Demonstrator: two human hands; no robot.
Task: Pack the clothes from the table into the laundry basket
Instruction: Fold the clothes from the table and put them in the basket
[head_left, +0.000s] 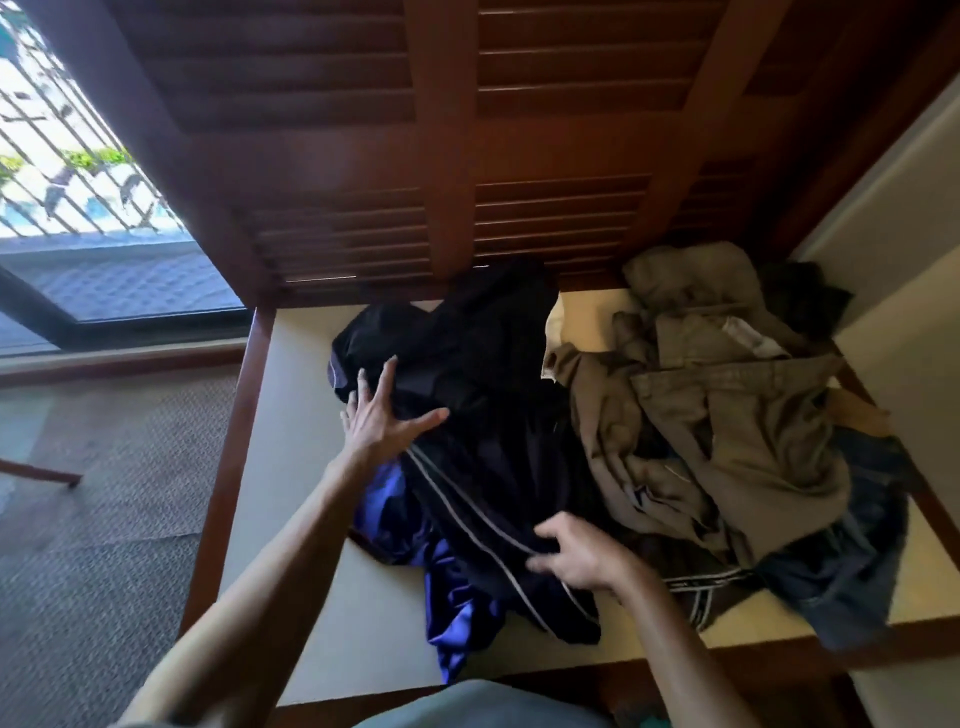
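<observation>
On the table (301, 597), toward its left edge, a dark navy garment (483, 415) with pale piping is heaped over a shiny blue garment (447, 587). The left hand (376, 418) is laid flat on the navy fabric, fingers spread and open. The right hand (576, 556) is curled closed on a fold of the same garment near the front edge (piping runs under the fingers). Toward the right edge, khaki clothes (727, 415) are piled over denim (841, 561). A laundry basket is not seen.
</observation>
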